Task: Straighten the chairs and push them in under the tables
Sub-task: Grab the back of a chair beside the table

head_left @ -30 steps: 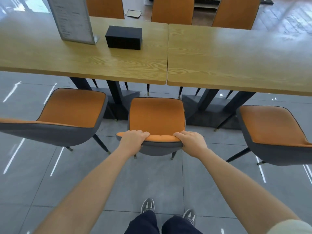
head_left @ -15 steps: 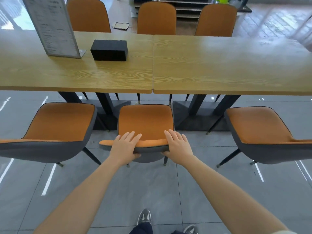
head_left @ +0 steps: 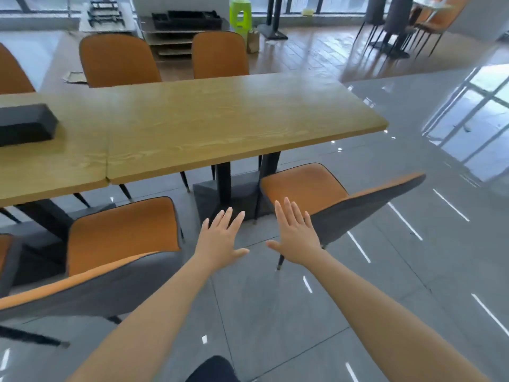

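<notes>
Orange middle chair (head_left: 121,235) has been released and left by the table (head_left: 220,125); view is swung right. Left hand (head_left: 220,241) and right hand (head_left: 296,238) are spread flat, nothing held, aimed at the skewed end chair (head_left: 325,194), judged next.

I am counting two wooden counters (head_left: 234,119) pushed end to end and six orange chairs (head_left: 121,232) around them. I am also seeing one black box (head_left: 24,124) and two open hands (head_left: 220,238).
</notes>
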Demonstrator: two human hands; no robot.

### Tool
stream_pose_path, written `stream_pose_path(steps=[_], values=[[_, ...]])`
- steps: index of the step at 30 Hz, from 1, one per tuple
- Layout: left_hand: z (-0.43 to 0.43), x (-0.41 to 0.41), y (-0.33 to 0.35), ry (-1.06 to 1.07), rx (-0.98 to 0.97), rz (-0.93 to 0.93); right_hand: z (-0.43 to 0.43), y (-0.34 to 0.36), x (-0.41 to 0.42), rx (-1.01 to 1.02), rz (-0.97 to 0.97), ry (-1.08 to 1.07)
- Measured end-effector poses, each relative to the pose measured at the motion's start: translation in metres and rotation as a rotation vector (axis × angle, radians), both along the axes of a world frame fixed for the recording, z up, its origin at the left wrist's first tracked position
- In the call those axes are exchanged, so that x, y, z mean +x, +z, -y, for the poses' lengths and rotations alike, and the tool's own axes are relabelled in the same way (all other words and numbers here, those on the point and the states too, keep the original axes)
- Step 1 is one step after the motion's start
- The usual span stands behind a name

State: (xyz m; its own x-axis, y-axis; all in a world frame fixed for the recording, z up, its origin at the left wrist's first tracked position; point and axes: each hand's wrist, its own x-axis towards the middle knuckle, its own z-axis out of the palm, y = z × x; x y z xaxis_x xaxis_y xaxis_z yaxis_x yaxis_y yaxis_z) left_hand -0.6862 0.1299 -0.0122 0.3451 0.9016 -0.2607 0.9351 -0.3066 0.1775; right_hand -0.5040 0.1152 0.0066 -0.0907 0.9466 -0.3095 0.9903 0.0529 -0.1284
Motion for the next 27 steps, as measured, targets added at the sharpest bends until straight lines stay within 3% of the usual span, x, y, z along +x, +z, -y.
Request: stream_pose_path(steps=[16,27], values=[[-0.115,0.331,0.001,-0.347,-0.046,0.11,-0.07,-0.003,0.297,-0.008,0.001,-0.328],[-0.151,0.44,-0.03,-0.269,-0.121,0.053,-0.128,-0.024,0.413,-0.114,0.01,-0.208]])
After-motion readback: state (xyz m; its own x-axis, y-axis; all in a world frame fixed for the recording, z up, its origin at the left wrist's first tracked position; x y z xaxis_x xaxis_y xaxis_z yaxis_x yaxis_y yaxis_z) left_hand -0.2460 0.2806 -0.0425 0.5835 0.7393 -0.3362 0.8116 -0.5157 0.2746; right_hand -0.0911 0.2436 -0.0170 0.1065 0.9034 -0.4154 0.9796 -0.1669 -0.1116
